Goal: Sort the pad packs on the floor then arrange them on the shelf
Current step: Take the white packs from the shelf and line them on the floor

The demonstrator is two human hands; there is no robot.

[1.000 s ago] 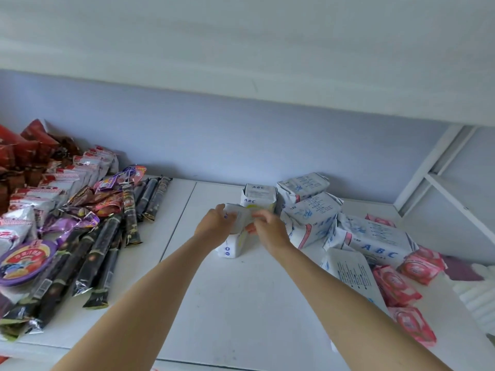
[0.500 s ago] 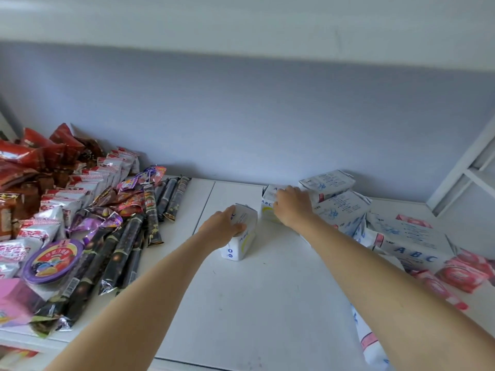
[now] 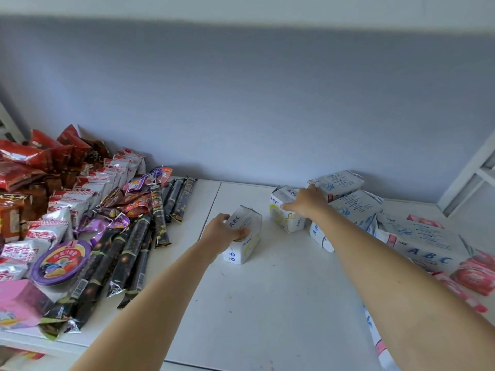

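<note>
My left hand (image 3: 224, 231) grips the near small pack (image 3: 243, 235), upright mid-shelf (image 3: 267, 303). Farther right, my right hand (image 3: 305, 200) lies over the second small pack (image 3: 285, 215), fingers spread. I should slide both together, faces aligned, against the larger packs (image 3: 356, 207).

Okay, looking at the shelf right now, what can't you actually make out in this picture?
Head view:
- Small pack's near face: covered by left hand.
- Second pack's top: under right hand.
- Pack print: too small to read beyond "ABC".
- Pink box: cut by left edge.
- Floor packs: out of view.
</note>
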